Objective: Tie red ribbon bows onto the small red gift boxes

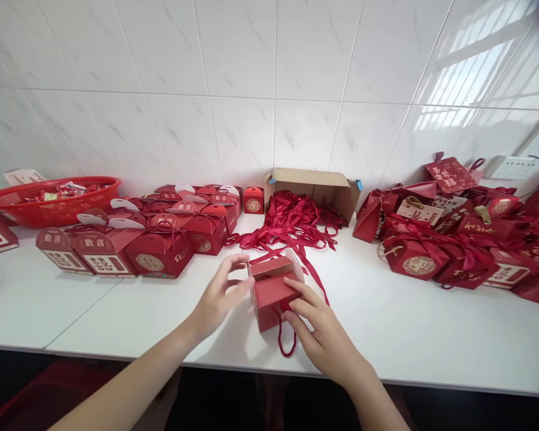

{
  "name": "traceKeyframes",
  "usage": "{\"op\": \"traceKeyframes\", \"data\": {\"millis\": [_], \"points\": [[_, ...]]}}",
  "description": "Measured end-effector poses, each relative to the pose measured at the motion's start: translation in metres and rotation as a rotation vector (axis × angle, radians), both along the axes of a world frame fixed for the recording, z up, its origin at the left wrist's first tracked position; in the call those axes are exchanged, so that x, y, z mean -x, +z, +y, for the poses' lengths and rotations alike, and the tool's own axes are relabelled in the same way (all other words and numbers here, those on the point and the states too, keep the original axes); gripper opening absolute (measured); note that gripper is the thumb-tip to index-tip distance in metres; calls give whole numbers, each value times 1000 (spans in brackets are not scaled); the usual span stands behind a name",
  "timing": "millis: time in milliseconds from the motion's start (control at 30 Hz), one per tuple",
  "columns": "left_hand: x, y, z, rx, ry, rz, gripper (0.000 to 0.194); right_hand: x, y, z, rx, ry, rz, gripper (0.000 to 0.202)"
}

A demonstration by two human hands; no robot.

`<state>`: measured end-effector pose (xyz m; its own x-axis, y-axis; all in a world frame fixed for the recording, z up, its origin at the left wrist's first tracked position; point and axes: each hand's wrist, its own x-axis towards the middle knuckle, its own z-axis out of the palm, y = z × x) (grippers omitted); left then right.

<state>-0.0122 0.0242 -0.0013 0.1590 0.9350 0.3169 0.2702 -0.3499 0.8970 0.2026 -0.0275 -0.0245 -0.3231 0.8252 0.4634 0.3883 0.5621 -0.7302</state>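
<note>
A small red gift box [269,299] stands near the front edge of the white table, between my hands. Its upper flaps are partly folded, and a dark red cord loop [287,344] hangs from its near side. My left hand [224,293] is at the box's left side, fingers curved and apart, slightly blurred. At the right side, my right hand [312,317] has its fingers on the red top panel and side of the box. Behind the box lies a heap of red ribbons [291,218] that spills from an open cardboard box [312,176].
Several red gift boxes [161,251] stand in rows at the left, beside a red plastic basket [49,209] of wrapped items. More decorated boxes and bags [417,257] crowd the right. A power strip [512,167] is by the tiled wall; the table's front edge [251,368] is near.
</note>
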Motion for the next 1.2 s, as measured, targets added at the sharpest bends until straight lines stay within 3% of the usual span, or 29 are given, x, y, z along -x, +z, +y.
{"op": "traceKeyframes", "data": {"millis": [67, 133, 267, 367, 467, 567, 700, 1200], "points": [[-7, -4, -13, -25, -83, 72, 53, 3, 0, -8, 31, 17, 7, 21], [-12, -7, -17, -51, -66, 103, 59, 4, 3, -18, 76, 61, 25, 21], [-11, -7, -11, -227, 17, 271, 42, -1, 12, -31, 123, 153, 211, 20], [-6, 0, -6, -322, 7, 451, 37, -12, 19, -30, 238, 33, 465, 17], [-1, 7, -1, -347, -41, 548, 40, -20, 25, -23, 417, -139, 601, 32], [4, 11, 6, -403, -75, 671, 43, -22, 28, -16, 515, -149, 555, 44], [6, 11, 16, -479, -83, 750, 45, -16, 25, -11, 566, -32, 425, 46], [9, 10, 19, -526, -120, 763, 45, 0, 33, 0, 531, -15, 355, 46]]}}
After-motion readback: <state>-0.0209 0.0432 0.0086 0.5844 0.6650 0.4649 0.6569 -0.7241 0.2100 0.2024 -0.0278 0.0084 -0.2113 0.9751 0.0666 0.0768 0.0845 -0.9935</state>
